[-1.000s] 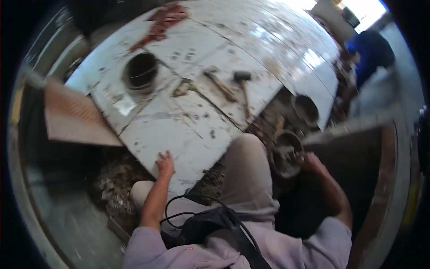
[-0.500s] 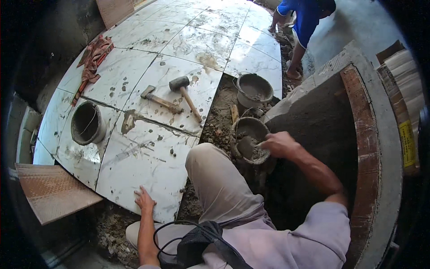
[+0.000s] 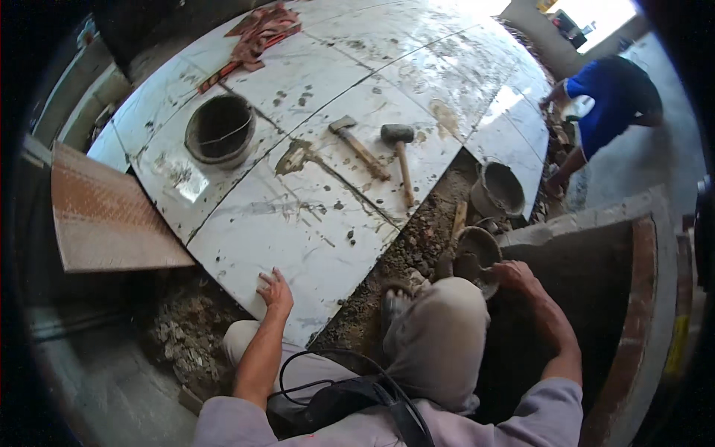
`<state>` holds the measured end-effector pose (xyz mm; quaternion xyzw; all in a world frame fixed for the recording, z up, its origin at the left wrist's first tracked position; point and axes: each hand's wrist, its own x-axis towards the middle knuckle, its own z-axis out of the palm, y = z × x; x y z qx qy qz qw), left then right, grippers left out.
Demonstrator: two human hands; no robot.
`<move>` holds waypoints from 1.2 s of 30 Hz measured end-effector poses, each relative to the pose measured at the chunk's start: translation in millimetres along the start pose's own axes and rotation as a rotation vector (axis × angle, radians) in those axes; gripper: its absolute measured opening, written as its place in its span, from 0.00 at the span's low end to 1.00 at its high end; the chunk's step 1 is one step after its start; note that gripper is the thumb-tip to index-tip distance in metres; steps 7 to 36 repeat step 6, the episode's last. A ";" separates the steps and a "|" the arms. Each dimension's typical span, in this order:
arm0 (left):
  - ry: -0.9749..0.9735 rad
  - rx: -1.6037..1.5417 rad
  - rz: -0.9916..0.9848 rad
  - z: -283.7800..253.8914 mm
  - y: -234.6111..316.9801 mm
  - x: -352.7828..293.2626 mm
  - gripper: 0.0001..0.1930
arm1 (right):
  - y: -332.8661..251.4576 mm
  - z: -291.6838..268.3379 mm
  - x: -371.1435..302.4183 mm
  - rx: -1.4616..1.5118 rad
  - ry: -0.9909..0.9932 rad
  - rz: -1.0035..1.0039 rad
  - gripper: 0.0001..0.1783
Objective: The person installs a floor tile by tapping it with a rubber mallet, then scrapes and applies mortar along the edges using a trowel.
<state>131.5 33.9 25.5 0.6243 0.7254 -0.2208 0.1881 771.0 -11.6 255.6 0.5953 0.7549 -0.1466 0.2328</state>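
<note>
My left hand (image 3: 275, 291) rests flat, fingers spread, on the near edge of a large white marbled floor tile (image 3: 298, 238). My right hand (image 3: 512, 275) grips the rim of a small round mortar pan (image 3: 477, 249) that sits on the rubble strip beside a grey cement wall (image 3: 588, 253). My bent knee (image 3: 439, 328) lies between the two hands. A hatchet (image 3: 357, 145) and a mallet (image 3: 401, 153) lie on the tiles beyond.
A black bucket (image 3: 220, 130) stands on the tiles at the left, a second mortar bucket (image 3: 499, 190) near the wall. A brown tile (image 3: 104, 212) lies far left. Red cloth (image 3: 261, 30) lies at the back. A person in blue (image 3: 607, 104) bends at upper right.
The view has swung between frames. My left hand stays on the tile edge. My right hand stays at the mortar pan.
</note>
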 end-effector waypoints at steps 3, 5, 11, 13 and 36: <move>-0.096 -0.068 0.028 -43.0 12.7 -11.1 0.52 | 24.6 26.3 -0.5 0.041 0.016 0.086 0.15; -0.179 -0.157 0.021 -61.1 8.0 -20.1 0.54 | 37.2 18.4 9.4 0.083 -0.161 0.230 0.14; -0.260 -0.256 0.029 -69.5 3.3 -25.3 0.56 | 49.3 9.8 15.7 0.095 -0.141 0.230 0.14; -0.260 -0.256 0.029 -69.5 3.3 -25.3 0.56 | 49.3 9.8 15.7 0.095 -0.141 0.230 0.14; -0.260 -0.256 0.029 -69.5 3.3 -25.3 0.56 | 49.3 9.8 15.7 0.095 -0.141 0.230 0.14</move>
